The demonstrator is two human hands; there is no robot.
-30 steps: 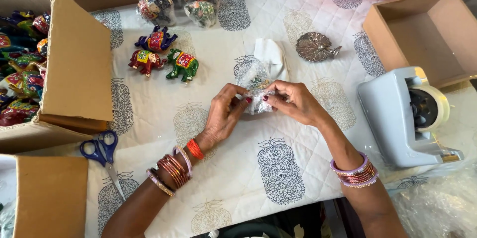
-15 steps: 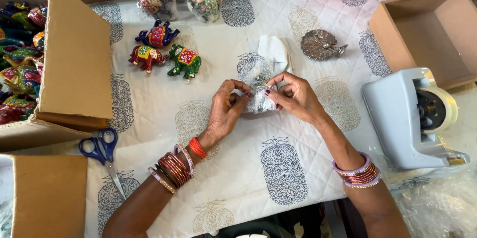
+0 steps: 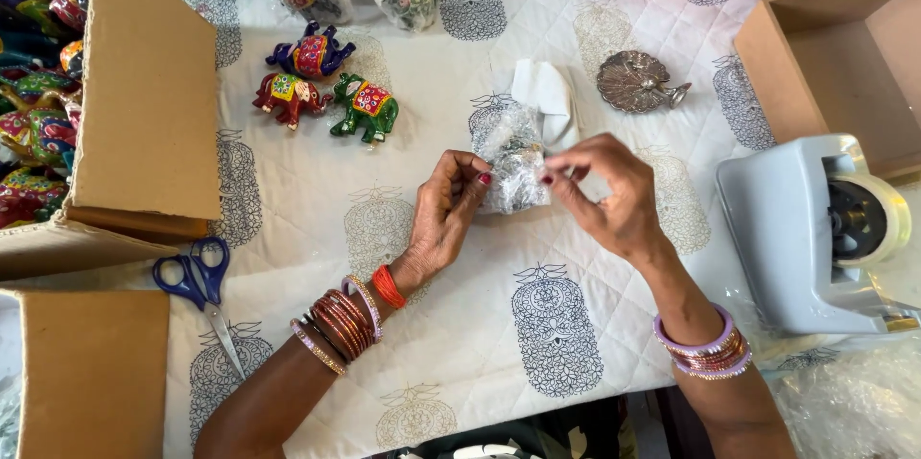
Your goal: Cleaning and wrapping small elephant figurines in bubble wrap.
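Small bundle in clear bubble wrap (image 3: 513, 157): on the quilted desk cloth (image 3: 288, 219), centre, between both hands, just in front of a folded white cloth (image 3: 549, 94).

Risks, as judged: loose wrap springing open if the pinch slackens; bundle sliding on the cloth under a sideways pull (wrap is slick); contents not discernible through the plastic.

Left hand (image 3: 443, 219): fingers curled narrow, tips pressing the wrap's left edge. Right hand (image 3: 614, 195): thumb and forefinger pinched nearly closed at the right edge; whether on wrap or tape, cannot tell.

Nearby: tape dispenser (image 3: 815, 229) to the right, silver peacock ornament (image 3: 636, 83) beyond, painted elephants (image 3: 317, 85) to the left, scissors (image 3: 200, 277) near left.
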